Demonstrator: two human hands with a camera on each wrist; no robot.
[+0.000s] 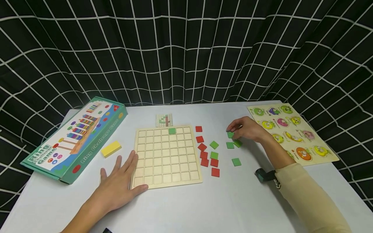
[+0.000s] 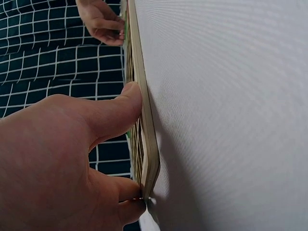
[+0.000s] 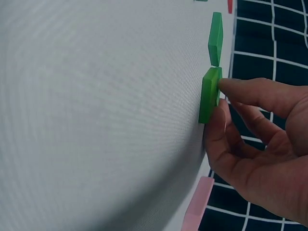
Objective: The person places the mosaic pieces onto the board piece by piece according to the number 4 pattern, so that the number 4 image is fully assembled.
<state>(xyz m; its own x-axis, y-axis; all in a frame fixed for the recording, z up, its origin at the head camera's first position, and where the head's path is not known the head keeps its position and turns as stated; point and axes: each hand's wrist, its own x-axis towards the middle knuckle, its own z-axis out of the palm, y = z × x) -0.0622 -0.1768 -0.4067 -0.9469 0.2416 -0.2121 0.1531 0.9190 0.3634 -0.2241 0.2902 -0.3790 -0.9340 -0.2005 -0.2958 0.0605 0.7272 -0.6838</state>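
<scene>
A square wooden grid board (image 1: 167, 160) lies flat on the table, with one green tile (image 1: 172, 130) in its top row. My left hand (image 1: 118, 188) rests against the board's near left corner, fingers spread along the left side and thumb over the front edge. To the right of the board, my right hand (image 1: 247, 128) pinches a green tile (image 1: 230, 135) between thumb and fingers, low over the table. Another green tile (image 3: 209, 96) sits right beside those fingertips in the right wrist view. More green tiles (image 1: 236, 161) and several red tiles (image 1: 215, 172) lie loose nearby.
Behind the board lies a small printed pattern card (image 1: 163, 120). At the left are a yellow block (image 1: 111, 149) and a green ring-game box (image 1: 78, 139). A fruit picture board (image 1: 291, 129) lies under the right forearm's far side. A dark grid curtain (image 1: 186, 51) hangs behind the table.
</scene>
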